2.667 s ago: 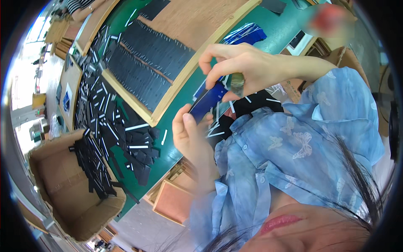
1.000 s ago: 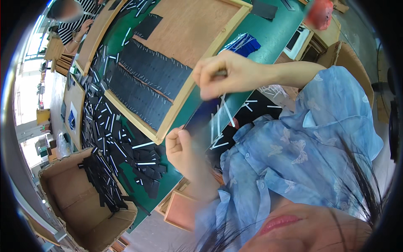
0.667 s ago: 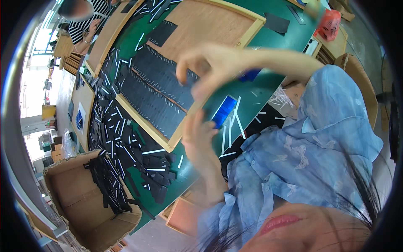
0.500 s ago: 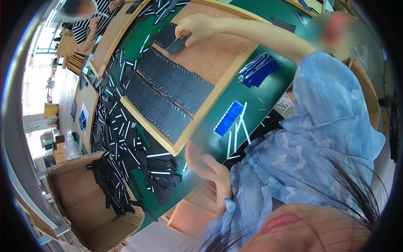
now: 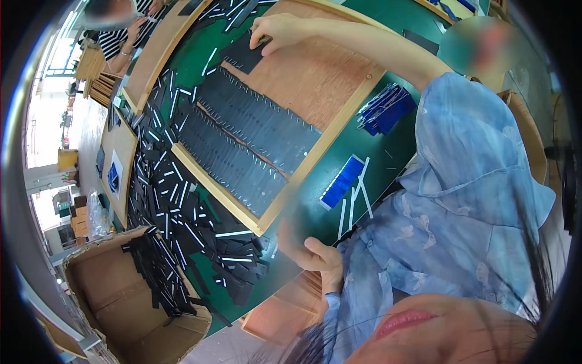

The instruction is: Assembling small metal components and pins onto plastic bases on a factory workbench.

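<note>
Daylight is pouring in from the far left and blowing that side out to white, while the green table (image 5: 388, 151) is sitting evenly lit with soft shadows. The fisheye is bending every straight edge near the dark rim. The left hand (image 5: 309, 252) is looking slightly smeared.

On the desk (image 5: 388, 151) I see a wooden tray (image 5: 315, 151) lying in the middle, with two rows of strips (image 5: 242, 139) in its left half. My right hand (image 5: 276, 30) rests at the tray's far end, touching a flat piece (image 5: 245, 54) there. My left hand (image 5: 309, 252) sits at the desk's near edge, just before the tray's near corner. Right of the tray lie a small packet (image 5: 342, 182) and, farther off, a larger bundle (image 5: 385, 109). Loose strips (image 5: 176, 200) are scattered left of the tray, and a cardboard box (image 5: 121, 303) stands near left, below the desk, with more strips in it.
</note>
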Tool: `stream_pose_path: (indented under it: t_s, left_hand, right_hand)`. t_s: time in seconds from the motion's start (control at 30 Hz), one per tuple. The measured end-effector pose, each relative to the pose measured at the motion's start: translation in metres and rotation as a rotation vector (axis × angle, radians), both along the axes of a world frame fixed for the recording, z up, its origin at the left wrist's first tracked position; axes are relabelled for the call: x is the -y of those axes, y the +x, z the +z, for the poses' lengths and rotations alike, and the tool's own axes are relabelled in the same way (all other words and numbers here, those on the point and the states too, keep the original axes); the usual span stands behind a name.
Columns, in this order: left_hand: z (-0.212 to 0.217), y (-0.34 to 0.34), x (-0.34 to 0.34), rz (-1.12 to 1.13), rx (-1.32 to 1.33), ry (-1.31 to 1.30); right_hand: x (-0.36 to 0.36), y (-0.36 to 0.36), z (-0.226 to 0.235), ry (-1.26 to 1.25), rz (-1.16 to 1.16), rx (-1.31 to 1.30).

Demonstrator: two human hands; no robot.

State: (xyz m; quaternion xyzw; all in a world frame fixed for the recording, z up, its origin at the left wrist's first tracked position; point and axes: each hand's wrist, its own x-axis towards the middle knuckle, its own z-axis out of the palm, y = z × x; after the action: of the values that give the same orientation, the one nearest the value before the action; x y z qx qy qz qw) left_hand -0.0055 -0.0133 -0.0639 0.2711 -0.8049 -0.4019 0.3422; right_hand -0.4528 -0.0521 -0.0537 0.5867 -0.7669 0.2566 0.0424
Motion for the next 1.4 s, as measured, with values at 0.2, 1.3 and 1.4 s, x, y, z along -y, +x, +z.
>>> stream_pose_path:
  t_s: [0.2, 1.3, 1.4]
  left_hand:
    - [0.003, -0.001, 0.004, -0.005, -0.012, -0.12]
    - [0.001, 0.101, 0.091, 0.529, 0.632, -0.532]
    - [0.002, 0.098, 0.093, 0.535, 0.606, -0.562]
  right_hand:
    - [0.005, 0.01, 0.003, -0.018, -0.004, -0.01]
    - [-0.099, 0.213, 0.087, -0.104, 0.283, 0.323]
    - [-0.105, 0.215, 0.092, -0.079, 0.235, 0.314]
